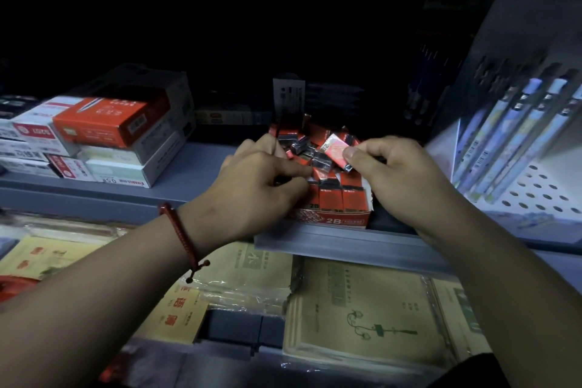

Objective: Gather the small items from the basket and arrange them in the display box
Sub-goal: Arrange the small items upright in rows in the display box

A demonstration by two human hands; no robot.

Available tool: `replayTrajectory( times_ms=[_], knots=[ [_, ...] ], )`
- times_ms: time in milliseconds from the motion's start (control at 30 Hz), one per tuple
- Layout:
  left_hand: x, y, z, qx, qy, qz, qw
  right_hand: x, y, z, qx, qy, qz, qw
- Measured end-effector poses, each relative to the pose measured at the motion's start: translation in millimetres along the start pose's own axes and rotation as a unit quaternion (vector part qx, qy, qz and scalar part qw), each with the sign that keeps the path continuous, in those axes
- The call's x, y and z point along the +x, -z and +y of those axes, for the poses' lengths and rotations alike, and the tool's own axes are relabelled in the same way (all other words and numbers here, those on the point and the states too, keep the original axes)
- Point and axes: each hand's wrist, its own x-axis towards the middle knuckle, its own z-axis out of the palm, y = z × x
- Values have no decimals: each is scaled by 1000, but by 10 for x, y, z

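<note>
R grip [374,164] pinches packet [334,153] over display box [333,220]; pens [516,135] right.

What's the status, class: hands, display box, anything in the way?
Right hand pinches one wrapped packet. Left hand curled in display box, grip unclear. Nothing blocking.

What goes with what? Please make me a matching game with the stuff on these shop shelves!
Things:
1. red bracelet
2. display box
3. pencil packs
4. small packet

Places:
A. pinched in the fingers of the right hand
B. leaning at the far right, by the white holed panel
C. round the wrist of the left hand
D. at the front edge of the shelf, marked 2B

Pairs: 1-C, 2-D, 3-B, 4-A
</note>
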Motion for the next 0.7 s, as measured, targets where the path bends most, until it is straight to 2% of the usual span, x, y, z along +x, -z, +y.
replayTrajectory(
  times_ms=[200, 700],
  knots=[
    [-15, -5, -44, -3, -14, 1, 1000, -13, -15, -38, -7, 4, 11, 1000],
    [-26, -40, 6, 127, -32, 1, 991, 11, -35, -93, -18, -25, 12, 999]
  ],
)
